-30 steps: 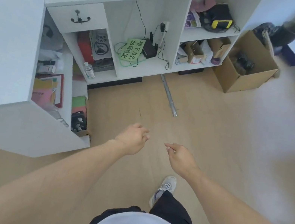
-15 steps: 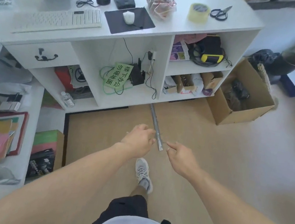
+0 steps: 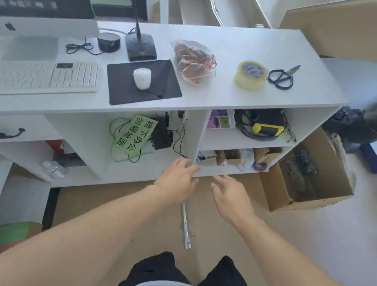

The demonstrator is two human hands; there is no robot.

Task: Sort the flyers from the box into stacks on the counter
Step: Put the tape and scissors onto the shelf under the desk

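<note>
Both hands reach forward empty — left hand and right hand, fingers loosely spread, in front of the shelf unit. No flyers lie stacked on the counter; sorting looks unstarted. One open cardboard box sits right — its contents unclear, no flyers identifiable.
</note>
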